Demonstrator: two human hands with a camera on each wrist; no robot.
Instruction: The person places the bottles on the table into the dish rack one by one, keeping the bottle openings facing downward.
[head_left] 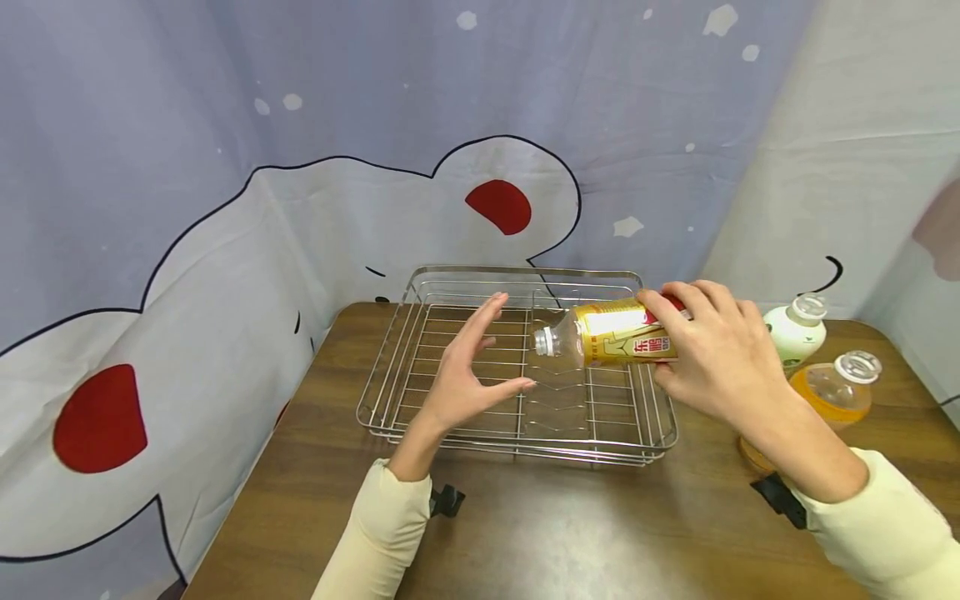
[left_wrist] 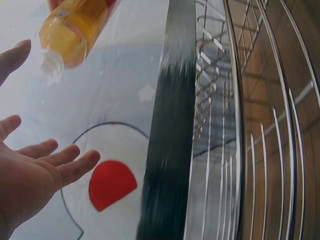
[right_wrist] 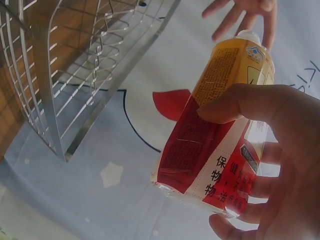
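My right hand [head_left: 712,350] grips a clear plastic bottle [head_left: 622,333] with a gold and red label, its fingers and thumb wrapped round the base end. The bottle lies nearly level above a wire rack [head_left: 517,450], its uncapped-looking neck pointing left. In the right wrist view the label [right_wrist: 210,155] shows red and gold with printed characters. My left hand [head_left: 465,375] is spread over the rack's left half, thumb and fingers apart, a short gap from the bottle's mouth. Nothing is in its palm [left_wrist: 30,185] in the left wrist view.
A white bottle [head_left: 795,333] and a clear bottle with an orange label [head_left: 836,387] stand right of the rack, partly behind my right forearm. The rack sits on a brown wooden table [head_left: 570,533]. A patterned curtain [head_left: 360,92] hangs close behind.
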